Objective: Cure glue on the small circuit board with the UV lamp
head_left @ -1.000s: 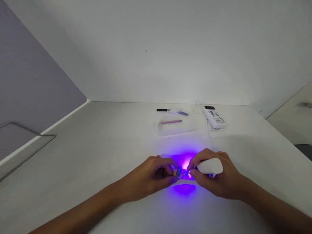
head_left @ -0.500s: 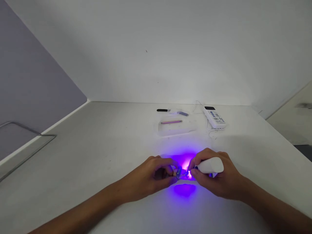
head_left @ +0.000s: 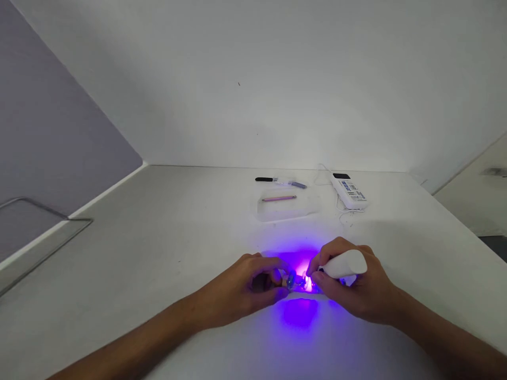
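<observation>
My left hand [head_left: 253,282] pinches a small bluish piece [head_left: 291,279] between thumb and fingertips; glare and my own fingers hide its exact shape. Just right of that pinch, my right hand [head_left: 354,287] is closed around a white lamp [head_left: 346,263], its front end beside the piece, and violet light floods the gap and the white table [head_left: 178,295] around it. Whether my right fingertips also touch the piece, I can't tell.

The piece is tiny, so I judge that a loose pinch could let it slip or twist; a wobble of the lamp could knock it or throw the light off it, and the glare could hide either slip from me.

Beyond my grip lies a clear tray [head_left: 287,215] with a pink pen [head_left: 279,199], then a black-handled tool [head_left: 264,180]; farther right of these rests a white box-shaped device [head_left: 350,192] with a thin cable.
</observation>
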Demonstrator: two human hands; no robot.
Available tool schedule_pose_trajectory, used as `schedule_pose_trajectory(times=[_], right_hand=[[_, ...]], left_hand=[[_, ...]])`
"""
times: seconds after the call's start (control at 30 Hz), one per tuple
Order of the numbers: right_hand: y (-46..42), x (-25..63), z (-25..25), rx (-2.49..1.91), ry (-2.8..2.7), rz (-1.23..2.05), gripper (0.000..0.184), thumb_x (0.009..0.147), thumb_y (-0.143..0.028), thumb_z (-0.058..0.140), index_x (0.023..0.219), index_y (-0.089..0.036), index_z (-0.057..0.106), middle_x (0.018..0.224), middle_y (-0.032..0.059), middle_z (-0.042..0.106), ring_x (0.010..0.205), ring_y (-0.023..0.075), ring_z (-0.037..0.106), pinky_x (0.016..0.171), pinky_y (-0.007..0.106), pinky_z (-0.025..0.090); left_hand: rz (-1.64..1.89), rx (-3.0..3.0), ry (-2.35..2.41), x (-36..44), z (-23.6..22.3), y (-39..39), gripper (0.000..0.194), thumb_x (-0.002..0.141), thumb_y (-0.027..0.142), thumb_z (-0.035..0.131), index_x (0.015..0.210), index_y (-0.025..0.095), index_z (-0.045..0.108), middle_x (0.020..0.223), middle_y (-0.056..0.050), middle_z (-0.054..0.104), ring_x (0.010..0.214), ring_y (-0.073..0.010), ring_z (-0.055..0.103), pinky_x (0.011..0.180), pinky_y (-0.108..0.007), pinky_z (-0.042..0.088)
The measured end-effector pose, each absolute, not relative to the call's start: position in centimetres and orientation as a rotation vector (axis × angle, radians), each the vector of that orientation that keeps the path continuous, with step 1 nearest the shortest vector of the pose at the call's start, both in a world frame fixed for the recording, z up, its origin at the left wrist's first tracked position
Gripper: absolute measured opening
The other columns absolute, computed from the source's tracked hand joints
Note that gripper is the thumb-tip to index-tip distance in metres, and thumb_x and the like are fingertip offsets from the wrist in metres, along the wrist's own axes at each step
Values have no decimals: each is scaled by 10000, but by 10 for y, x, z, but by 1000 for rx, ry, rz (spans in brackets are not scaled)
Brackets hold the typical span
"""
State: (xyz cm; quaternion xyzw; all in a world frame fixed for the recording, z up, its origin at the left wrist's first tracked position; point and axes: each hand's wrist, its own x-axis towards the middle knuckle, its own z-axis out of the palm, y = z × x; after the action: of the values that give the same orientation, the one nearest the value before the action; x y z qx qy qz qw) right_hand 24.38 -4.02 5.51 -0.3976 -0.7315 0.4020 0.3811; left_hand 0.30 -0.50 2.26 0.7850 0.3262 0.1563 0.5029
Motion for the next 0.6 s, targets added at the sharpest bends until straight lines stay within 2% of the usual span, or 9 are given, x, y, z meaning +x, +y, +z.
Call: schedule_pose_trajectory(times=[0.33, 0.6], right_hand=[[-39, 243, 55, -1025, -1826, 1017, 86, 880, -156, 646, 868, -226, 598, 728, -12, 646, 584, 127, 597, 508, 234, 486], [-39, 242, 55, -1027, -1811, 1016, 77, 882, -167, 640, 866, -220, 586, 729, -5, 646, 601, 133, 604, 528, 244, 506]], left_hand=[[380, 1878, 791, 3, 24, -6, 81, 931, 231, 619, 929, 172, 675, 702, 44, 493, 560, -88, 356, 515, -201, 299], [374, 1899, 808, 1, 21, -6, 100, 928, 254, 628, 931, 167, 677, 705, 35, 512, 568, -95, 375, 523, -206, 314]])
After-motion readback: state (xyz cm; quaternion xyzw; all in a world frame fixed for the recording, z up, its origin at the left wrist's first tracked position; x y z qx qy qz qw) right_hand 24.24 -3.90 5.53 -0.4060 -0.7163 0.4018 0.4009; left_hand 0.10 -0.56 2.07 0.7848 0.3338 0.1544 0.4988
